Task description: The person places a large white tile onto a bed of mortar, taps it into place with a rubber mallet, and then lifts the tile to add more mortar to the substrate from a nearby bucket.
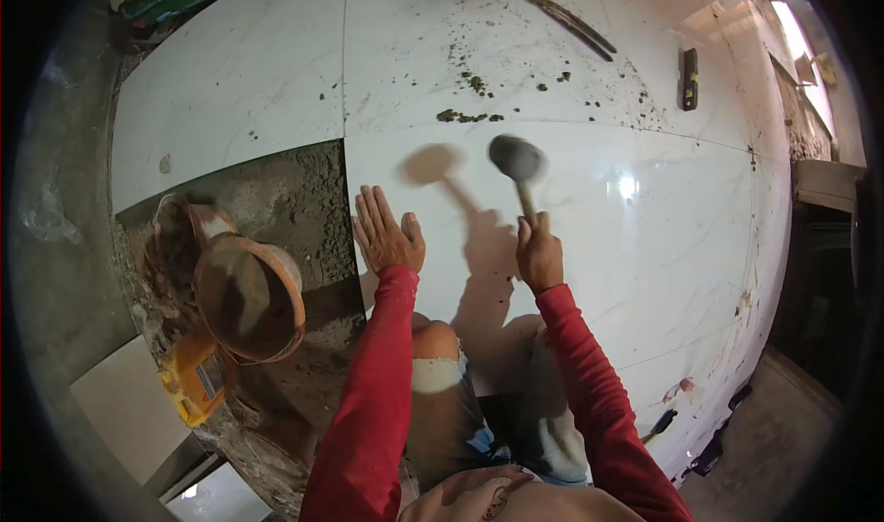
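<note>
My left hand (389,235) is held flat at the left edge of a white marbled tile (589,246), beside the bare mortar gap (322,218), with fingers straight and holding nothing. My right hand (540,257) grips the handle of a rubber mallet (516,158), its black head slightly blurred over the same tile and casting a shadow to its left. Both forearms are in red sleeves, and my knees show between them.
Two dirty buckets (249,301) and a yellow container (193,384) sit in the mortar at left. Long pliers-like tool (571,27), spirit level (690,79) and mortar crumbs (470,116) lie on the upper tiles. Loose tiles (129,402) are lower left; dark tools (709,448) lower right.
</note>
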`<action>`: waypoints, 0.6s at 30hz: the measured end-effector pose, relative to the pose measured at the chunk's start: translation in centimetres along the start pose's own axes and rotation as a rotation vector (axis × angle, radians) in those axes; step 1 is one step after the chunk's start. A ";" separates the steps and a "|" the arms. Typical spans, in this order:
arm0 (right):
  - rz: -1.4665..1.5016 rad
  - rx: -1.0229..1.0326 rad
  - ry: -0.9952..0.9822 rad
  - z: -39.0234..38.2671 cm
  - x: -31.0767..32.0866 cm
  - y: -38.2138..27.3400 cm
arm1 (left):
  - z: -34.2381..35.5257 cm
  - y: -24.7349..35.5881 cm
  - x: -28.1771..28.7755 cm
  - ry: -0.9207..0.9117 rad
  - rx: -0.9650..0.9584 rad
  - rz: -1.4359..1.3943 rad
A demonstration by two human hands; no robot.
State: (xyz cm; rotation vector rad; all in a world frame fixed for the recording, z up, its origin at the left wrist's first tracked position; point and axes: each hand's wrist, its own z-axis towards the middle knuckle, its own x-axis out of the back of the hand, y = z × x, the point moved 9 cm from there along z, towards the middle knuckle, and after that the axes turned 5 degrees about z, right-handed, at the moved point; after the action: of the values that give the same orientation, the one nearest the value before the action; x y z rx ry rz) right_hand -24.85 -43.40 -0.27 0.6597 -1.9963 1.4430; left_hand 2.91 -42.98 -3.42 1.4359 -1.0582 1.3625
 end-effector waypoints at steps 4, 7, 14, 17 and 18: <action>-0.012 0.002 0.002 0.8 2.6 -1.7 | 0.2 0.7 1.0 0.051 0.004 -0.023; 0.128 0.166 0.179 -0.9 6.3 -4.7 | 1.9 4.2 1.7 0.020 -0.037 0.056; 0.072 0.031 0.230 0.5 7.2 0.6 | 7.0 16.2 -0.6 0.037 -0.206 -0.011; -0.111 -0.175 0.032 1.8 6.2 4.7 | 7.7 16.7 -0.3 0.098 -0.232 -0.037; -0.007 -0.107 0.115 1.9 7.1 4.7 | 7.5 16.5 -0.4 0.089 -0.233 -0.016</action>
State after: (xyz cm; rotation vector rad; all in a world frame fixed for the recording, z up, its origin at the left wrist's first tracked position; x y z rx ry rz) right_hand -33.36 -44.22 1.12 0.5257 -1.9643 1.3294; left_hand -11.02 -54.56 -3.41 1.1999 -1.1057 1.2353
